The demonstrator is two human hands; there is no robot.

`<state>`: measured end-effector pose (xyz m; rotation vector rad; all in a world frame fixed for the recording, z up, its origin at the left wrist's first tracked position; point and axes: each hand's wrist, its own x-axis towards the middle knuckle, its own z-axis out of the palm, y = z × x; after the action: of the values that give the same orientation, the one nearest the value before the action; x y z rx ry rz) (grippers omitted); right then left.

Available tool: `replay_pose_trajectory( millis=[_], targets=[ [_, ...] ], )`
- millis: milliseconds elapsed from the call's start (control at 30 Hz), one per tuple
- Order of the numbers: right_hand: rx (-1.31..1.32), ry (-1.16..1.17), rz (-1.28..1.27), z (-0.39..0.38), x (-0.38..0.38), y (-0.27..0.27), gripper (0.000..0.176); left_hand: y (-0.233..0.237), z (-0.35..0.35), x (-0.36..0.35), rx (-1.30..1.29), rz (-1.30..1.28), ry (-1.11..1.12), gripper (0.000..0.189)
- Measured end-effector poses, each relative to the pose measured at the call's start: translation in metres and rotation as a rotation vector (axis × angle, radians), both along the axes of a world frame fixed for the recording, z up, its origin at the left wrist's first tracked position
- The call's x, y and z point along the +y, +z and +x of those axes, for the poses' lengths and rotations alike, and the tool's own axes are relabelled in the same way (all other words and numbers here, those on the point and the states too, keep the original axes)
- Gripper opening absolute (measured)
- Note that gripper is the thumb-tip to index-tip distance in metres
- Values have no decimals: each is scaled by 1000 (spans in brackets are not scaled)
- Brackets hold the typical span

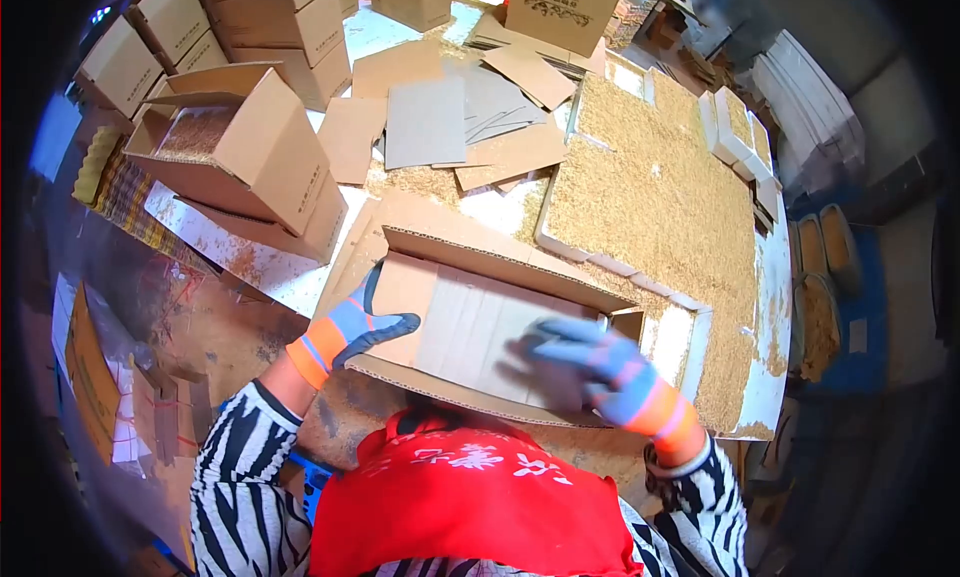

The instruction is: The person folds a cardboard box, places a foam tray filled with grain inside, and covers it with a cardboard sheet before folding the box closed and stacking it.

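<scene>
An open cardboard box (pixel 480 337) lies in front of me with its long flaps raised and grey-white cardboard inside. My left hand (pixel 365 322), in a grey-blue and orange glove, is at the box's left end, its thumb over the inner cardboard and its other fingers partly hidden at the edge. Over the right part of the box is my gloved right hand (pixel 595 372); its fingers are smeared by motion, and whether they touch the cardboard is unclear.
Flat cardboard sheets (pixel 425 122) lie beyond the box. A filled open carton (pixel 290 167) stands at the left, near stacked cartons (pixel 290 27). Brown loose material (pixel 660 187) covers the right of the table. A gloved hand of another person touches a carton (pixel 562 12) at the top.
</scene>
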<state>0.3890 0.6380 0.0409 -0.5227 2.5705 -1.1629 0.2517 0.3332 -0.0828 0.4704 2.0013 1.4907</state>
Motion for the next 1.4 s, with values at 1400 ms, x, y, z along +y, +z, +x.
replay_pose_trajectory(
  millis=[1400],
  targets=[
    [97, -785, -990, -163, -123, -22, 61, 322, -167, -159, 471, 172, 309, 46]
  ],
)
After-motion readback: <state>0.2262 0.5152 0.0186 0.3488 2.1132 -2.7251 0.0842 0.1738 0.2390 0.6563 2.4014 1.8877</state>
